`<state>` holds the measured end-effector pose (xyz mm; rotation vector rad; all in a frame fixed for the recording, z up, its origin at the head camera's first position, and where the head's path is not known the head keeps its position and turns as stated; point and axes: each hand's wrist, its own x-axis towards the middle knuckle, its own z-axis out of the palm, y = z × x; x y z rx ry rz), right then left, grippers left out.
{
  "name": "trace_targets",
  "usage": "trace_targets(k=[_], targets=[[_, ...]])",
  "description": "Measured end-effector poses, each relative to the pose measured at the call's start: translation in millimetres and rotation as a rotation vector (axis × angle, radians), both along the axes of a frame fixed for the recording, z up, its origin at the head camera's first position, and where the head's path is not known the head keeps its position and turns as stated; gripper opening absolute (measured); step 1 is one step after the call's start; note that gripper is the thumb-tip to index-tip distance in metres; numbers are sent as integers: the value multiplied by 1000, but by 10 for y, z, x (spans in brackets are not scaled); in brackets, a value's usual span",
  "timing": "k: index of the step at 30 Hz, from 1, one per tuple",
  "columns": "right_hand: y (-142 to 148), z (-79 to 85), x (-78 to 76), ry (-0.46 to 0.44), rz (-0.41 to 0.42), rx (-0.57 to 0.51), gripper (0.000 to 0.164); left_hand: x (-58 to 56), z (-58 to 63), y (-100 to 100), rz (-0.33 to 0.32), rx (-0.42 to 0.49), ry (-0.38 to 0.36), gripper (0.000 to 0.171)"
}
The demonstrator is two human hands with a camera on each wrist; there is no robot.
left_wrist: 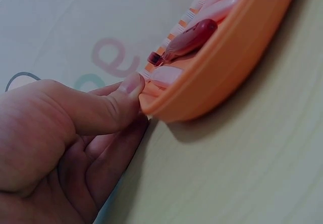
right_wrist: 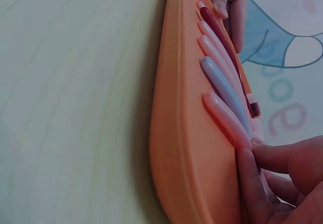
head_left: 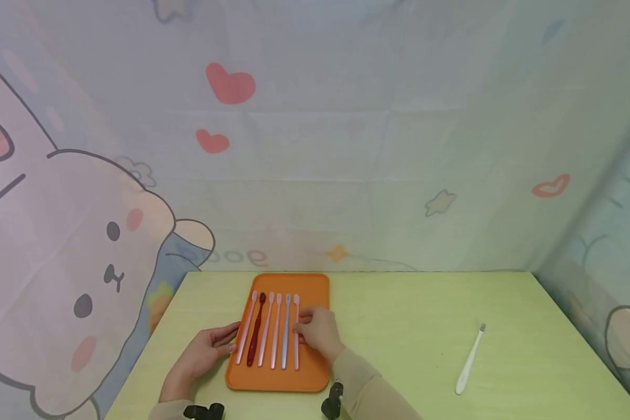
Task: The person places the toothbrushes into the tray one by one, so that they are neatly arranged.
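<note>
An orange tray [head_left: 277, 382] holds several toothbrushes laid side by side with their heads toward the back. Most are pink; a dark red toothbrush [head_left: 255, 332] is second from the left and a blue toothbrush [head_left: 286, 338] second from the right. My left hand [head_left: 202, 353] pinches the tray's left rim, the thumb [left_wrist: 128, 88] on its edge and the fingers lower on the outside. At the right end of the row, my right hand [head_left: 320, 332] pinches the pink toothbrush [right_wrist: 224, 118] between thumb and index finger. That toothbrush lies beside the blue one over the tray.
A white toothbrush [head_left: 469, 361] with a grey head lies apart on the right of the light green table [head_left: 399, 326]. Behind the table hangs a cartoon-printed cloth [head_left: 320, 146], and another printed cloth panel stands at the right side.
</note>
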<state>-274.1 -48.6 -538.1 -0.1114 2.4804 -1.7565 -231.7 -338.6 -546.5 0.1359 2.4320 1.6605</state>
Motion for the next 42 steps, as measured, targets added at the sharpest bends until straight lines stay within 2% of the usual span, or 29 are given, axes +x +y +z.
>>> trace_targets(k=[6,22,29,37,42], targets=[[1,62,19,29,11,79,26,10,14,8,13,13,-4,54],[67,112,82,36,66,91,36,5,13,22,11,-11,-5,54],[85,101,85,5,68,58,38,14,23,36,25,-15,-17,53],[95,48,88,8,66,42,37,11,18,20,-4,0,-13,54],[109,37,83,-21,58,-28,38,9,21,7,-17,13,-13,55]])
